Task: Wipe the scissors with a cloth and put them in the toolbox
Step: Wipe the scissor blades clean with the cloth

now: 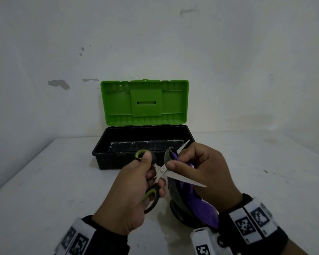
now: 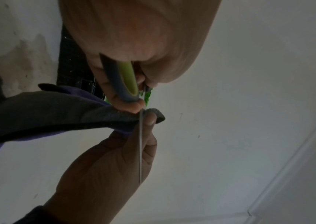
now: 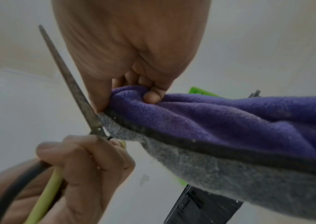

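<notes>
My left hand (image 1: pixel 136 184) grips the black-and-green handles of the scissors (image 1: pixel 162 170), whose blades are spread wide apart. One blade points up toward the toolbox, the other (image 1: pixel 186 179) points right. My right hand (image 1: pixel 201 168) pinches a purple-and-grey cloth (image 1: pixel 190 201) round the upper blade near the pivot. The rest of the cloth hangs down to the table. In the right wrist view the cloth (image 3: pixel 220 128) is bunched under my fingers beside the scissors blade (image 3: pixel 72 89). The left wrist view shows the scissors handle (image 2: pixel 122 81) in my grip and the cloth (image 2: pixel 57 115).
The toolbox (image 1: pixel 107 161) stands just behind my hands, its black tray showing nothing inside and its green lid (image 1: pixel 145 102) upright against the wall. All this sits on a white table (image 1: pixel 44 181), with a white wall close behind.
</notes>
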The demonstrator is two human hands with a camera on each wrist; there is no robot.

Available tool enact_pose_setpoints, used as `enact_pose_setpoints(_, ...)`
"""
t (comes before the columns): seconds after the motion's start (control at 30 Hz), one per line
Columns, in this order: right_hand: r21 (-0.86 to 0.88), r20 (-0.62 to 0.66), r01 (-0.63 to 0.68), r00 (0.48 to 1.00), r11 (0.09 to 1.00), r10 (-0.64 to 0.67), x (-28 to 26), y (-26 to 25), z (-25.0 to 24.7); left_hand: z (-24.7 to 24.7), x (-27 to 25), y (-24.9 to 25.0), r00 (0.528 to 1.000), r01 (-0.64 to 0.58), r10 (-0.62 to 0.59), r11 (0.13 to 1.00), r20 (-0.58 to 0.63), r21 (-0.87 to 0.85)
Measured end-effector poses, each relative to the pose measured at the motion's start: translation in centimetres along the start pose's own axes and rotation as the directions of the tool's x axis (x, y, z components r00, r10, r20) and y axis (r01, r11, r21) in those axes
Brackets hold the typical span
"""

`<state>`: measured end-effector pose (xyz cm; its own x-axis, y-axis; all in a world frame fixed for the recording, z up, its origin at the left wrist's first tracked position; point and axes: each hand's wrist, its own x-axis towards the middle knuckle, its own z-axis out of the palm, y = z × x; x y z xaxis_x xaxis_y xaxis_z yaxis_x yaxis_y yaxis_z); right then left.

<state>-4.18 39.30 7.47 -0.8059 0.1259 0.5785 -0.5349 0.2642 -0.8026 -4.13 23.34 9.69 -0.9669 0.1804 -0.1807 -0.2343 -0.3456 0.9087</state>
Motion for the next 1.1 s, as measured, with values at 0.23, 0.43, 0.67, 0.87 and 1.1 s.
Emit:
enact_pose_setpoints(0.23, -0.007, -0.132, -0.025, 0.991, 1.0, 0.024, 0.6, 0.2, -0.5, -0.1, 0.0, -0.1, 1.0, 0.005, -0.005, 1.0, 0.004, -0.005)
enact_pose_setpoints(0.43, 0.018, -0.169, -0.034, 0.985, 0.999, 0.036, 0.7, 0.4, -0.7, -0.2, 0.0, -0.1, 1.0, -0.002, 0.002, 1.0, 0.008, 0.017)
enact_pose_setpoints(0.67, 0.03, -0.149, -0.033, 0.988, 0.999, 0.037, 0.3, 0.2, -0.4, -0.4, -0.1, -0.1, 1.0, -0.01, 0.009, 0.999, 0.013, 0.031)
enact_pose_setpoints(0.87, 0.04, -0.184, -0.031, 0.982, 0.999, 0.037, 0.7, 0.3, -0.5, -0.5, -0.1, 0.0, 1.0, -0.017, 0.016, 0.999, 0.013, 0.048)
enact_pose_setpoints(1.1, 0.043, -0.215, -0.035, 0.976, 0.998, 0.044, 0.8, 0.7, -0.8, -1.1, 0.2, 0.2, 0.999, -0.008, 0.006, 0.999, 0.034, 0.054)
